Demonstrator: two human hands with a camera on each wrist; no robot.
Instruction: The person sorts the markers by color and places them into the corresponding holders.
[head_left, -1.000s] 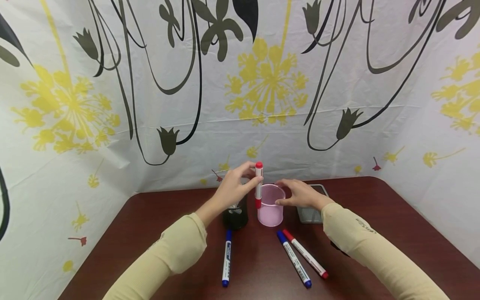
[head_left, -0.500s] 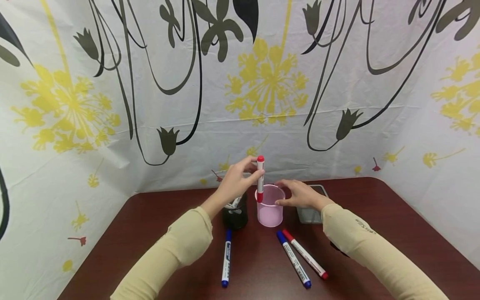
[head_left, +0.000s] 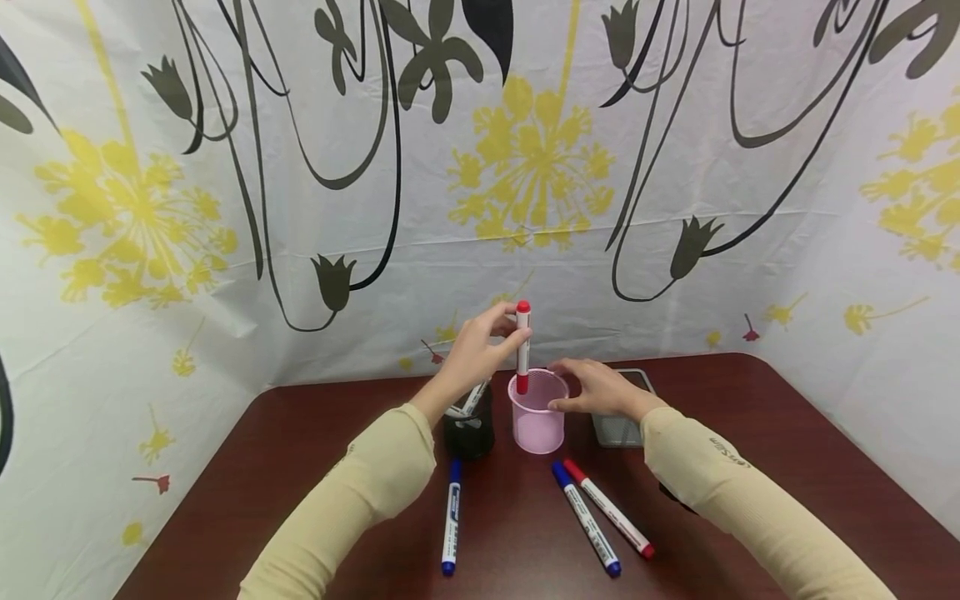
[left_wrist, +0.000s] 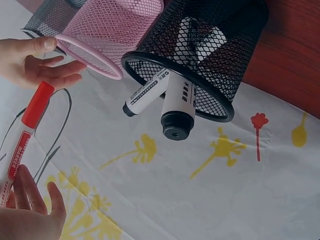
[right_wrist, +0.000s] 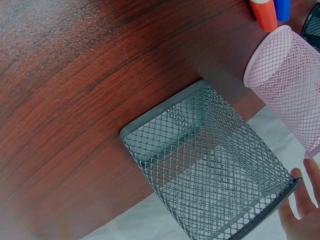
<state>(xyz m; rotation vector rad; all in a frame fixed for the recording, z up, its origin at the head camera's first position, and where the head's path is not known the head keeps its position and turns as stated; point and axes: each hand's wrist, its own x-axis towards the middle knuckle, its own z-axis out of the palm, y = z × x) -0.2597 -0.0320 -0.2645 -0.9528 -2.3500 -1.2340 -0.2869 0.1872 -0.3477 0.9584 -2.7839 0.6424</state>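
My left hand (head_left: 480,346) pinches a red-capped marker (head_left: 522,354) that stands nearly upright, its lower end overlapping the mouth of the pink mesh pen cup (head_left: 538,432) in the head view. With thumb in front and fingers behind, my right hand (head_left: 600,390) holds that cup near its rim. The left wrist view shows the marker (left_wrist: 25,125) between the left fingers, beside the pink rim. Left of the pink cup stands a black mesh pen cup (head_left: 468,440) with white, black-capped markers (left_wrist: 179,107) in it.
On the dark wood table (head_left: 360,500) lie a blue marker (head_left: 452,517) at left, and another blue marker (head_left: 588,525) beside a red marker (head_left: 615,514) in front of the pink cup. A grey mesh holder (right_wrist: 170,165) stands right of it. A patterned cloth (head_left: 420,208) hangs behind.
My left hand has lifted the red marker and carried it slightly right, from the pink cup's left side to over its mouth. My right hand stays at the cup.
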